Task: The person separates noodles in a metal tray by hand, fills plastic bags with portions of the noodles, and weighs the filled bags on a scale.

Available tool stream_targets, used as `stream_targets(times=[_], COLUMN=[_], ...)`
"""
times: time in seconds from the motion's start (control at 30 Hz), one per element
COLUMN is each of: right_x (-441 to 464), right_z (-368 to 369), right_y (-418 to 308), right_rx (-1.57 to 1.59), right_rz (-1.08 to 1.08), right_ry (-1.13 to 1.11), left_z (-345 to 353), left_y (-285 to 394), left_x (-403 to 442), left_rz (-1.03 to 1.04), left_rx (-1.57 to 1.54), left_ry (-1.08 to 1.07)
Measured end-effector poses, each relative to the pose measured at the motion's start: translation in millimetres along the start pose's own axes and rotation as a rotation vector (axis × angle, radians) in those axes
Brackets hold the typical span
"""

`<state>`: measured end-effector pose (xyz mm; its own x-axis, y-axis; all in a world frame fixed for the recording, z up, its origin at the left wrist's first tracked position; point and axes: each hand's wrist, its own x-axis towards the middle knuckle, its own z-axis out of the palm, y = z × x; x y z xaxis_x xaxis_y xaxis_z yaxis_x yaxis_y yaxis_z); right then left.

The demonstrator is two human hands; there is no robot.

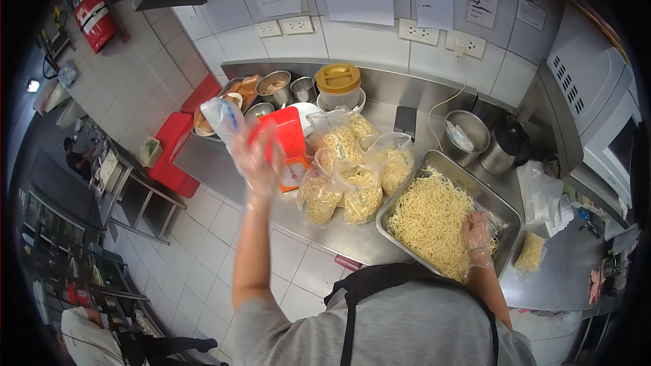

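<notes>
Handling loose pale-yellow noodles (427, 213) in the rectangular steel tray (479, 192) seems the step underway, the plastic-gloved right hand (479, 232) among them, its grip hidden, the gloved left hand (259, 163) too blurred to tell; lifting strands would call for curled fingers.
</notes>
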<state>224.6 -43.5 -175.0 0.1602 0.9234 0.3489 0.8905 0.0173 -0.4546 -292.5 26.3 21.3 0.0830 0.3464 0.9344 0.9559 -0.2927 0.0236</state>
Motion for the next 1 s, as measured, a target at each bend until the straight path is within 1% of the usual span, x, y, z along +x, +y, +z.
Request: stream_targets(times=[0.03, 0.1, 0.2, 0.3, 0.4, 0.43, 0.5, 0.53, 0.63, 0.73, 0.83, 0.93, 1.0], right_x=[0, -1, -1, -2, -3, -4, -5, -5, -5, -5, -5, -6, -5], right_z=[0, 1, -1, 0, -2, -4, -6, -6, -3, -1, -2, -2, -3], right_y=[1, 0, 0, 2, -2, -4, -5, -5, -6, -1, -4, -4, -3], right_rx=[0.002, 0.009, 0.02, 0.026, 0.033, 0.047, 0.053, 0.046, 0.026, 0.01, 0.016, 0.026, 0.028], right_rz=[0.001, -0.01, -0.035, -0.03, -0.017, -0.014, 0.0, 0.01, 0.015, 0.008, 0.016, 0.037, 0.034], right_ry=[0.002, 0.009, 0.029, 0.046, 0.066, 0.072, 0.07, 0.063, 0.062, 0.08, 0.063, 0.049, 0.05], left_z=[4, 7, 36, 26, 60, 61, 59, 59, 45, 58, 51, 67, 67], left_y=[-24, -52, -125, -127, -197, -206, -215, -216, -186, -215, -166, -180, -179], left_x=[23, 63, 72, 88, 80, 80, 75, 74, 88, 81, 89, 90, 91], left_rz=[0.001, -0.083, -0.146, -0.149, -0.305, -0.275, -0.222, -0.258, -0.468, -0.381, -0.394, -0.489, -0.517], left_rx=[0.111, 0.432, 0.786, 0.903, 0.544, 0.497, 0.406, 0.407, 0.275, 0.221, 0.591, 0.69, 0.655], left_ry=[-0.017, -0.159, -0.464, -0.798, -0.829, -0.761, -0.629, -0.641, -0.475, -0.458, -0.617, -0.813, -0.792])
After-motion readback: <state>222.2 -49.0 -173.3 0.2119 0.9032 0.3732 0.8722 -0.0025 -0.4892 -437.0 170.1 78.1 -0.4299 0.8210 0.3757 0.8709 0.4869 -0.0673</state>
